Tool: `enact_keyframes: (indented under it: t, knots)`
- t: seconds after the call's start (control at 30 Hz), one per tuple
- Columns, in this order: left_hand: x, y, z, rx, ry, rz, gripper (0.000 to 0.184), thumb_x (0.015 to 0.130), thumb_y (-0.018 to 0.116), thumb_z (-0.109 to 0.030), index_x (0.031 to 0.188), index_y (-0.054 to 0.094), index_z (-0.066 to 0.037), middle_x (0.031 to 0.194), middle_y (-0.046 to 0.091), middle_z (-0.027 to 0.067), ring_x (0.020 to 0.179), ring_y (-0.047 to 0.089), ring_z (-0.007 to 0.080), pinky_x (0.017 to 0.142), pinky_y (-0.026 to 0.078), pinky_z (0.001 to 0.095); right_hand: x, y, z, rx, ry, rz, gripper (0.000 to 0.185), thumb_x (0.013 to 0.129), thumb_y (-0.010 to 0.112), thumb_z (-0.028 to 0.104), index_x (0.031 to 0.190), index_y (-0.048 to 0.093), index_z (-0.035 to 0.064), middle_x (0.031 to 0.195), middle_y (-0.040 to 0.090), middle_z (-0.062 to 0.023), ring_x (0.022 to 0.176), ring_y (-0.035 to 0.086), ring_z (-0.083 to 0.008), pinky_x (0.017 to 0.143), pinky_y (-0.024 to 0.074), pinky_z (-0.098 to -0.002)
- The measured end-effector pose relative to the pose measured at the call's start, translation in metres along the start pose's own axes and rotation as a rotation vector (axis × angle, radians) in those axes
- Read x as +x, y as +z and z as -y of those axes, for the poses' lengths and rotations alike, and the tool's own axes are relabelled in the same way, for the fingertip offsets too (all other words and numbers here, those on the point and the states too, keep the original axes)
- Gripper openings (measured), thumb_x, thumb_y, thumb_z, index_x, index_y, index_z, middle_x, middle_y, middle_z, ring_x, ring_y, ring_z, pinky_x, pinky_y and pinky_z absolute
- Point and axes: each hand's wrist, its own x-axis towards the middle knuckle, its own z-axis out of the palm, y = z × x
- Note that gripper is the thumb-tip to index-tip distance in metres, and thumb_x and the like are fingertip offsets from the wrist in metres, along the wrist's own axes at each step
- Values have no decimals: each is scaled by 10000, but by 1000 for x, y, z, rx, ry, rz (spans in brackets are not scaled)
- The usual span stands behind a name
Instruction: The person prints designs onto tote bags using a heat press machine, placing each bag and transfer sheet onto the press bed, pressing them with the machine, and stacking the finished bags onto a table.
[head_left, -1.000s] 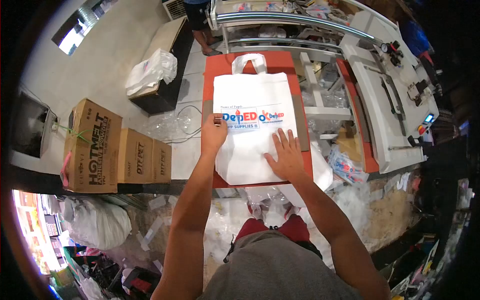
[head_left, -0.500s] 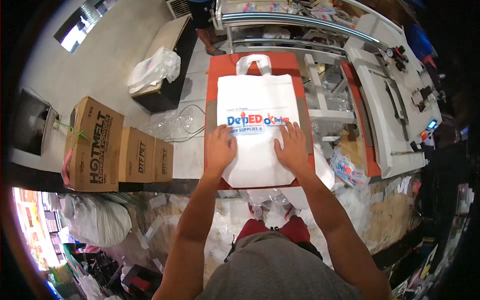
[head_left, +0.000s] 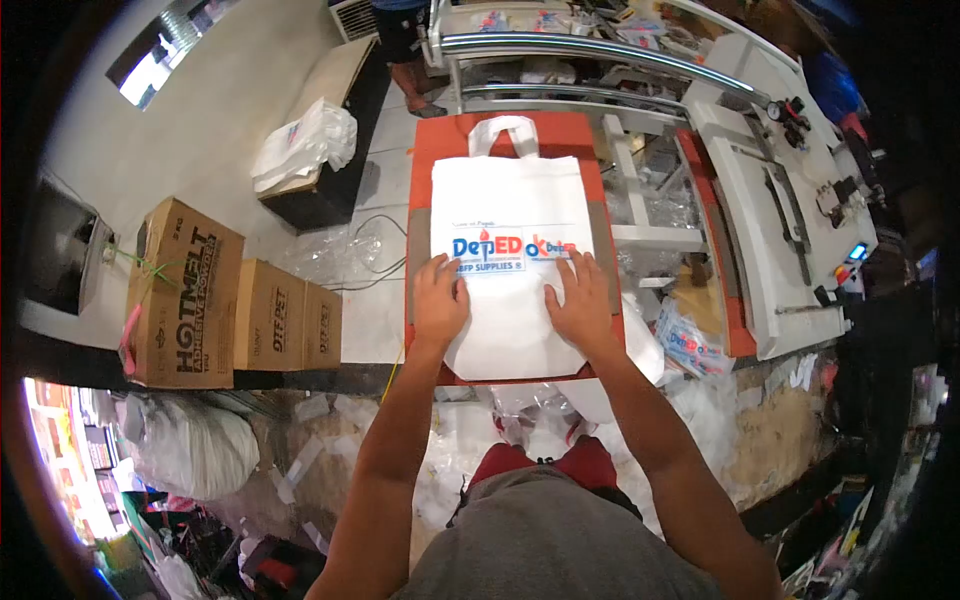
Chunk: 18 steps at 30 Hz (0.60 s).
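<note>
A white tote bag [head_left: 510,325] lies flat on a red heat-press pad [head_left: 570,128], its two handles pointing away from me. Blue and red "DepED" and "SBFP SUPPLIES" lettering crosses its middle. My left hand [head_left: 440,300] rests on the bag's left side, fingertips at the lower left of the print, fingers stretched out. On the right side, my right hand [head_left: 582,300] lies flat with spread fingers, their tips at the lower edge of the smaller "ok DepED" logo. Neither hand grips the fabric.
A white press machine [head_left: 765,230] with a second red pad stands at the right. Printed bags [head_left: 690,340] lie beside the pad's right edge. Cardboard boxes [head_left: 185,300] stand left. White bags [head_left: 305,145] lie on a bench, and a person [head_left: 405,50] stands behind.
The view has shifted slightly. Both hands stay on the bag in nearly the same places, and the bag lies as before.
</note>
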Motion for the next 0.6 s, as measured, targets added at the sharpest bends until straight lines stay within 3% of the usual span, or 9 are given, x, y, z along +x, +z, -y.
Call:
enact_keyframes:
  t: [0.37,0.47,0.5,0.57,0.6]
  knots:
    - [0,-1,-2,-1,-26,39,358,858,626,-77,1213,628,-31,1289,547,174,1203,490,362,1047,381,460,1,-2,1,43,16,1,554,908,593,338,1363,521,31,1471,404,-200,1403,314,-390,1144,260,-520]
    - [1,-3,3,-121,-69,-24,414,850,651,-95,1258,596,-46,1303,543,185,1216,491,368,1045,398,454,1,-11,-1,54,21,-26,521,886,631,284,1328,543,23,1460,416,-199,1375,346,-402,1128,288,-518]
    - [1,-8,9,-127,-59,-29,414,850,651,-95,1258,596,-46,1303,543,185,1216,491,368,1045,398,454,2,-26,-4,155,-15,-110,455,874,648,246,1262,577,20,1394,475,-200,1322,402,-397,1108,316,-508]
    - [-8,-24,22,-295,-228,-106,423,874,627,-87,1288,566,-31,1343,524,185,1254,482,333,1059,381,435,1,-55,-30,225,-31,-216,389,861,665,208,1196,611,17,1329,533,-200,1270,459,-393,1087,343,-498]
    - [-13,-45,12,-417,-449,-98,424,892,589,-49,1311,533,-10,1338,530,182,1259,481,290,1053,380,420,-7,-76,-57,235,-14,-240,317,853,673,181,1122,626,19,1237,579,-192,1196,506,-384,1050,371,-494]
